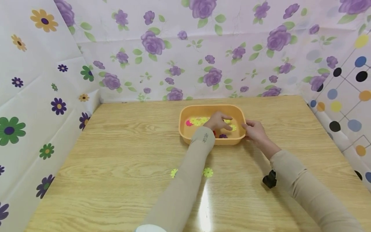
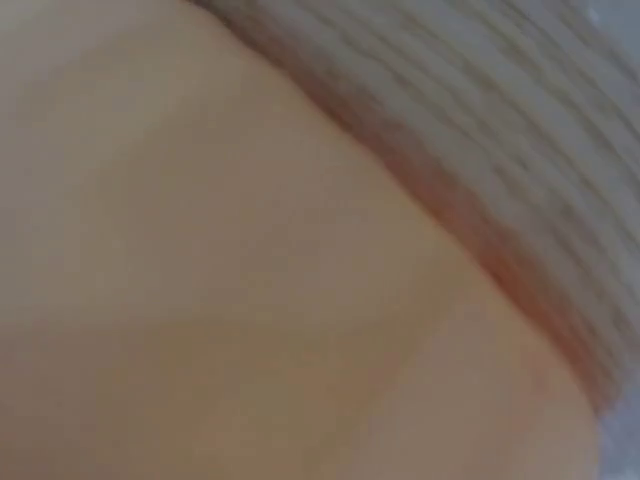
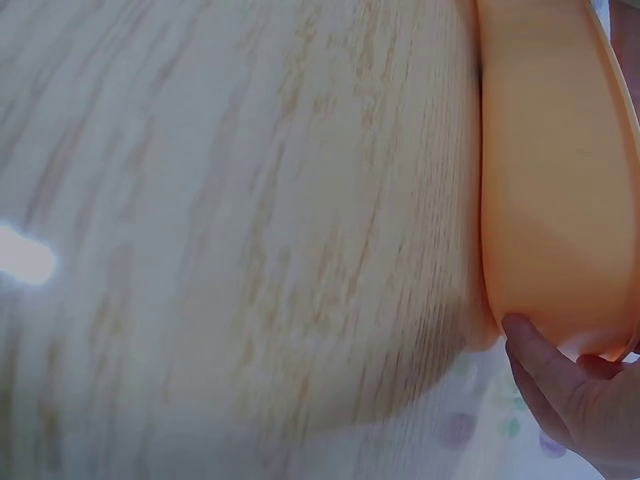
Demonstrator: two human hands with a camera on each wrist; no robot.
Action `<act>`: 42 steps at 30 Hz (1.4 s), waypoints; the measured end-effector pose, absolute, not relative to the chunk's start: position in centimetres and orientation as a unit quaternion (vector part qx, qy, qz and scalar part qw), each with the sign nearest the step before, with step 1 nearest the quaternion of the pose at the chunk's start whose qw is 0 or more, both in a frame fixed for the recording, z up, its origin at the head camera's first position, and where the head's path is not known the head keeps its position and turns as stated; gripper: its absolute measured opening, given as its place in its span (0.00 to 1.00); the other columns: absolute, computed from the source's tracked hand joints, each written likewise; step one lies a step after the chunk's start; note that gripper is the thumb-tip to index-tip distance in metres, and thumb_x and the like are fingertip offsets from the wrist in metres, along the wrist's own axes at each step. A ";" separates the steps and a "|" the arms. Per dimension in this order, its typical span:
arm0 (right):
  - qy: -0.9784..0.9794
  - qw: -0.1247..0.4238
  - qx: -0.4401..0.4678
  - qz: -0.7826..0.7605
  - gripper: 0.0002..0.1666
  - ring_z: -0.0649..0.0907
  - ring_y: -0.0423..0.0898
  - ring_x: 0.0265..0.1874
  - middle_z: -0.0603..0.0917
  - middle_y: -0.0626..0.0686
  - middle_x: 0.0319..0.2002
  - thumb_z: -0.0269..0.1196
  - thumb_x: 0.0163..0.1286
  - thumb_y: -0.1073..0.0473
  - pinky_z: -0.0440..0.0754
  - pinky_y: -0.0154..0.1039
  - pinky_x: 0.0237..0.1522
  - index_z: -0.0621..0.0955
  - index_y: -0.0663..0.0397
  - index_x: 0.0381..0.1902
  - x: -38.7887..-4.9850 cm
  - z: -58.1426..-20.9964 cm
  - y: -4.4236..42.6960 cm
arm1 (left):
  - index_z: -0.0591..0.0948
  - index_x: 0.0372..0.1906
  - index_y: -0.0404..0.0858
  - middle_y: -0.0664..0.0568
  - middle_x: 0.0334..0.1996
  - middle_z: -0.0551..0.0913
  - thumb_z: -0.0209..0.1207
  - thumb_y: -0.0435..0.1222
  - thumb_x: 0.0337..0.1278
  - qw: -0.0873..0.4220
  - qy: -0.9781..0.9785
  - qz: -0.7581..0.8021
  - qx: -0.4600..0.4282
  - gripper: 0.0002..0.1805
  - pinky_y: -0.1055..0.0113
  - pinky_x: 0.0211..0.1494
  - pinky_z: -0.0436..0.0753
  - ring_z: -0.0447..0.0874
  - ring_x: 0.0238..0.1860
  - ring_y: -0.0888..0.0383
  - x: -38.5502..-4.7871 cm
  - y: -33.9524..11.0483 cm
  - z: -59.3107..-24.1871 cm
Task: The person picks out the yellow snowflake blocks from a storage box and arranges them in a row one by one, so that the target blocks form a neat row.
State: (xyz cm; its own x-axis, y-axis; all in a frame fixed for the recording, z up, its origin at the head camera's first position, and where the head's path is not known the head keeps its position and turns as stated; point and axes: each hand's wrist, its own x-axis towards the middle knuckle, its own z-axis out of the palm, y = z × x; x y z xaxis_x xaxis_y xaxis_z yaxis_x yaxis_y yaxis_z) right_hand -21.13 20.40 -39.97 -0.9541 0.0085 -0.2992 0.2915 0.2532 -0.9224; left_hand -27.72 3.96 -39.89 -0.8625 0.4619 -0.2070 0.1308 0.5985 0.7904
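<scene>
Orange basin (image 1: 230,141) sits near tabletop's (image 1: 116,154) far edge: presumably light, stiff, best held by rim. Right grip (image 1: 256,130) pinches end nearest right edge; left grip (image 1: 218,121), spread wide, is inside beside yellow discs (image 1: 197,122).

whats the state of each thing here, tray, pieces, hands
Orange tray: upright, open-topped, holding pieces
Yellow pieces: lying in the tray
Pink piece: in the tray, left end
Purple piece: in the tray, partly hidden
Two table pieces: lying flat, one partly covered by the left sleeve
Left hand: inside the tray, fingers apart
Right hand: gripping the tray's right end
</scene>
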 end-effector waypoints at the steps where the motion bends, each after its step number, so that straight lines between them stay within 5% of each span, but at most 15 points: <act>1: 0.785 0.117 0.097 -0.601 0.28 0.77 0.54 0.48 0.68 0.68 0.58 0.44 0.73 0.58 0.80 0.33 0.36 0.59 0.64 0.67 -21.1 -40.0 20.4 | 0.77 0.55 0.42 0.53 0.56 0.75 0.67 0.35 0.45 0.201 0.872 0.413 0.169 0.26 0.72 0.36 0.72 0.68 0.30 0.62 -27.8 4.0 -40.2; 5: 0.787 0.114 0.099 -0.598 0.27 0.76 0.55 0.49 0.68 0.68 0.58 0.44 0.73 0.58 0.80 0.33 0.35 0.59 0.64 0.67 -21.1 -40.2 20.3 | 0.79 0.54 0.43 0.55 0.56 0.75 0.67 0.36 0.45 0.203 0.874 0.410 0.164 0.25 0.75 0.30 0.69 0.60 0.21 0.64 -28.2 4.3 -41.3; 10: 0.785 0.111 0.098 -0.601 0.27 0.75 0.58 0.51 0.68 0.67 0.59 0.43 0.73 0.59 0.80 0.34 0.37 0.58 0.63 0.67 -21.1 -40.1 20.4 | 0.80 0.52 0.42 0.55 0.54 0.77 0.69 0.31 0.41 0.195 0.870 0.427 0.153 0.26 0.77 0.34 0.73 0.69 0.32 0.64 -28.2 4.8 -41.9; 14: 0.781 0.112 0.095 -0.607 0.27 0.74 0.59 0.52 0.67 0.67 0.60 0.44 0.73 0.59 0.80 0.34 0.37 0.58 0.63 0.67 -21.1 -40.1 20.4 | 0.79 0.53 0.45 0.55 0.54 0.76 0.69 0.30 0.40 0.199 0.880 0.410 0.135 0.28 0.76 0.29 0.77 0.75 0.30 0.62 -28.0 5.2 -42.3; 21: 0.780 0.109 0.099 -0.608 0.27 0.74 0.58 0.52 0.66 0.67 0.60 0.44 0.73 0.59 0.80 0.33 0.36 0.59 0.63 0.67 -21.0 -39.9 20.4 | 0.82 0.50 0.48 0.57 0.51 0.79 0.68 0.39 0.44 0.168 0.920 0.319 0.155 0.22 0.76 0.35 0.73 0.74 0.34 0.63 -27.5 5.3 -41.8; 33: 0.782 0.112 0.094 -0.606 0.28 0.74 0.57 0.52 0.66 0.68 0.60 0.44 0.73 0.59 0.80 0.33 0.37 0.58 0.64 0.67 -21.2 -40.2 20.4 | 0.85 0.42 0.41 0.55 0.39 0.82 0.70 0.37 0.40 0.120 0.929 0.308 0.165 0.17 0.74 0.39 0.76 0.78 0.37 0.62 -27.8 5.2 -41.9; 42: 0.782 0.113 0.108 -0.603 0.28 0.72 0.59 0.55 0.65 0.67 0.62 0.43 0.73 0.59 0.79 0.37 0.42 0.56 0.62 0.68 -21.1 -40.0 20.5 | 0.85 0.30 0.38 0.54 0.31 0.81 0.67 0.32 0.44 0.082 0.914 0.346 0.197 0.05 0.76 0.31 0.72 0.74 0.29 0.61 -28.3 5.1 -41.8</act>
State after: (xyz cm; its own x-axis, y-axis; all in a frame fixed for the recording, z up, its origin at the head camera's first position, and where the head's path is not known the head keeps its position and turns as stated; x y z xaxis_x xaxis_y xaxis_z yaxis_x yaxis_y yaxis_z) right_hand -21.10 20.46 -40.03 -0.9512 0.0324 -0.3069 0.3050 0.2485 -0.9194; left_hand -28.32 5.08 -41.81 -0.9088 0.4170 -0.0146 0.3030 0.6835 0.6641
